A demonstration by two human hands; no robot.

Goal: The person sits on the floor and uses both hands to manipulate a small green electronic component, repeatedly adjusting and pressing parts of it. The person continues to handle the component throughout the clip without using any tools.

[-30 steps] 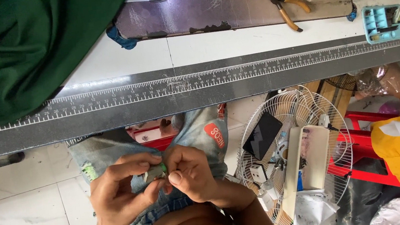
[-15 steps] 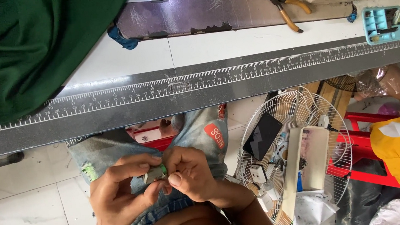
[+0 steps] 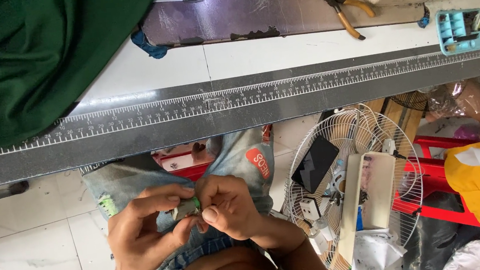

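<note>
**Inspector:** Where did the small pale-and-green piece point(image 3: 186, 207) lie at the time of inspection?

**Assessor:** It sat in the person's lap, over the torn blue jeans point(image 3: 236, 159), below the near edge of the grey ruled table edge point(image 3: 237, 103). It was held between both hands, which met over it.

**Inspector:** State of each grip?

**Assessor:** The left hand point(image 3: 141, 232) had thumb and forefinger pressed together on the piece from its left side. The right hand point(image 3: 226, 207) was curled, its fingertips closed against the piece's right end, the thumb nail turned up towards the camera. Neither hand was spread.

**Inspector:** And the bearing of the piece from each grip?

**Assessor:** It lay directly between them, its longer side appearing to run roughly left to right, though it was too small and too covered to be certain. Both hands touched it; neither was nearer.

**Inspector:** Surroundings?

**Assessor:** Green cloth point(image 3: 39, 60) lay on the table's far left, pliers point(image 3: 336, 5) on the sewing machine bed, well apart from the hands. A white fan guard point(image 3: 365, 158) stood on the floor to the right.
</note>
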